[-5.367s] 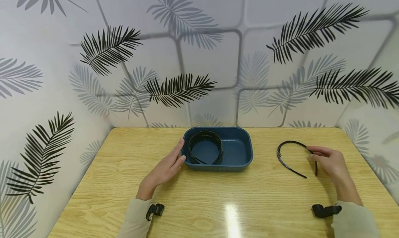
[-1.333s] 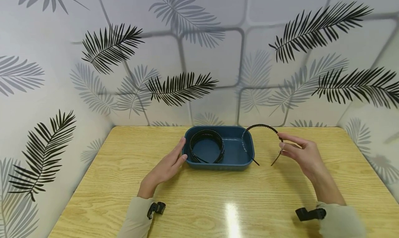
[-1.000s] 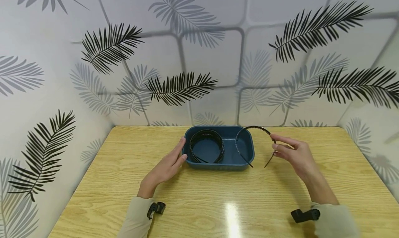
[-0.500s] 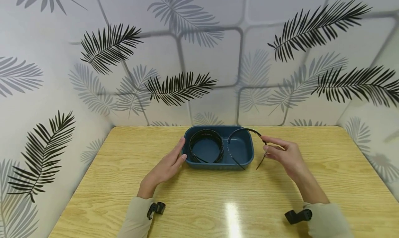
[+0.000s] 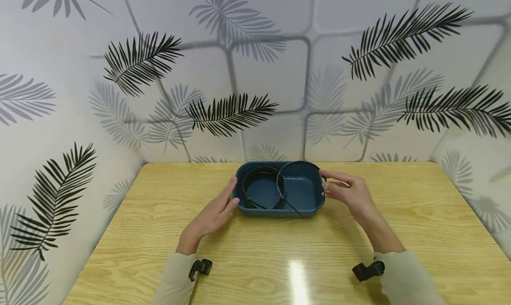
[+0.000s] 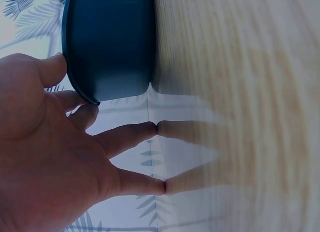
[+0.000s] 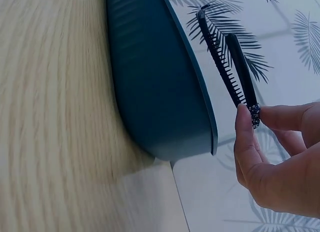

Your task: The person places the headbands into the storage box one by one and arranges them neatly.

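My left hand [image 5: 213,214] rests against the left end of a dark blue rectangular box [image 5: 275,213]. In the left wrist view, its thumb and two fingers touch the box's rim while the other two fingertips stand on the table. My right hand [image 5: 353,201] pinches a black toothed headband [image 7: 242,67] between thumb and fingers, at a glittery speckled spot. The headband is held up above the box's right part, its arc overlapping other black headbands [image 5: 245,185] in the head view. Those lie as a ring in the left half of the box.
The box stands at the back edge of a light wooden table [image 5: 247,260], close to a wall [image 5: 207,74] printed with leaves. A black wrist camera [image 5: 201,268] sits on the left sleeve and another wrist camera [image 5: 368,270] on the right.
My right hand has lifted the headband from the table at the right and carried it left over the box. The left hand and the box have stayed put.
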`<state>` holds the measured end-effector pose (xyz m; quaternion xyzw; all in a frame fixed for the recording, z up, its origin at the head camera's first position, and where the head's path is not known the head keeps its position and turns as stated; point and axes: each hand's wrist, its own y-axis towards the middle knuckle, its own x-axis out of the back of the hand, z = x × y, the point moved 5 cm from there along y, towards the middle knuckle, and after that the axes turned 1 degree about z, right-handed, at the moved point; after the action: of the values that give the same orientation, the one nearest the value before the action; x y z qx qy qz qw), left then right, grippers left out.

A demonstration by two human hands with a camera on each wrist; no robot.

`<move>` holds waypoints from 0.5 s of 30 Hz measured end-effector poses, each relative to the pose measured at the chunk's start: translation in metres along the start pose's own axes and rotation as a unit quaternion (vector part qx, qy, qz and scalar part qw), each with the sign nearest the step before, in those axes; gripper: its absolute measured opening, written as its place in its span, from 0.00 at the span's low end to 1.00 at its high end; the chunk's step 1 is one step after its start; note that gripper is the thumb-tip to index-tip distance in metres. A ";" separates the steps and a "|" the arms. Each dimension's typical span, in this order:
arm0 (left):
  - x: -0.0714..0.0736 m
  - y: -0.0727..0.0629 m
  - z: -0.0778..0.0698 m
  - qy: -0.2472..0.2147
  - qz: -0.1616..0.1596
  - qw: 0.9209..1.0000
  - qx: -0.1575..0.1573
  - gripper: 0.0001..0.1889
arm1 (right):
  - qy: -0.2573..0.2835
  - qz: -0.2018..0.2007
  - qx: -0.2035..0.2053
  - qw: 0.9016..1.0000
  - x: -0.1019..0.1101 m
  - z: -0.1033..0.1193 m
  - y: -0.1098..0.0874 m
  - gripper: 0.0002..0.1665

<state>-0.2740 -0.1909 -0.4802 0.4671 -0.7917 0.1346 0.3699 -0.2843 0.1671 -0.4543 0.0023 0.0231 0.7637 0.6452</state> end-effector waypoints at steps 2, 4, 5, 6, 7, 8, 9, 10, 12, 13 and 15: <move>0.000 0.000 0.000 -0.001 0.000 1.000 -0.002 0.34 | -0.004 0.005 0.001 1.000 -0.007 0.002 0.005 0.27; 0.000 0.000 0.000 0.001 -0.001 1.000 -0.003 0.34 | -0.002 0.010 -0.003 1.000 -0.014 0.002 0.010 0.27; 0.000 0.000 0.000 0.001 0.000 1.000 -0.002 0.34 | -0.003 0.014 -0.005 1.000 -0.019 0.001 0.012 0.27; 0.000 0.000 0.001 0.002 0.000 1.000 -0.003 0.34 | -0.003 0.017 -0.007 1.000 -0.023 0.001 0.015 0.27; 0.000 0.000 0.000 0.002 0.000 1.000 -0.002 0.34 | -0.004 0.019 -0.008 1.000 -0.026 0.000 0.017 0.27; 0.000 0.000 0.000 0.002 0.001 1.000 -0.001 0.34 | -0.004 0.021 -0.009 1.000 -0.030 0.000 0.020 0.27; 0.000 0.000 0.000 0.002 0.001 1.000 -0.001 0.34 | -0.002 0.022 -0.010 1.000 -0.033 -0.001 0.022 0.27; 0.001 0.000 -0.001 0.001 0.001 1.000 0.000 0.34 | -0.002 0.023 -0.011 1.000 -0.037 -0.001 0.025 0.26; 0.001 0.000 -0.001 0.002 0.000 1.000 0.001 0.34 | -0.004 0.025 -0.012 1.000 -0.044 -0.003 0.030 0.26; 0.001 0.000 -0.001 0.003 -0.001 1.000 0.001 0.34 | -0.004 0.026 -0.013 1.000 -0.047 -0.004 0.032 0.26; 0.001 0.000 -0.002 0.003 -0.002 1.000 0.000 0.34 | -0.003 0.028 -0.018 0.999 -0.054 -0.007 0.036 0.26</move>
<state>-0.2736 -0.1901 -0.4785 0.4684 -0.7895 0.1353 0.3729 -0.3115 0.1079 -0.4583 -0.0061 0.0071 0.7816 0.6238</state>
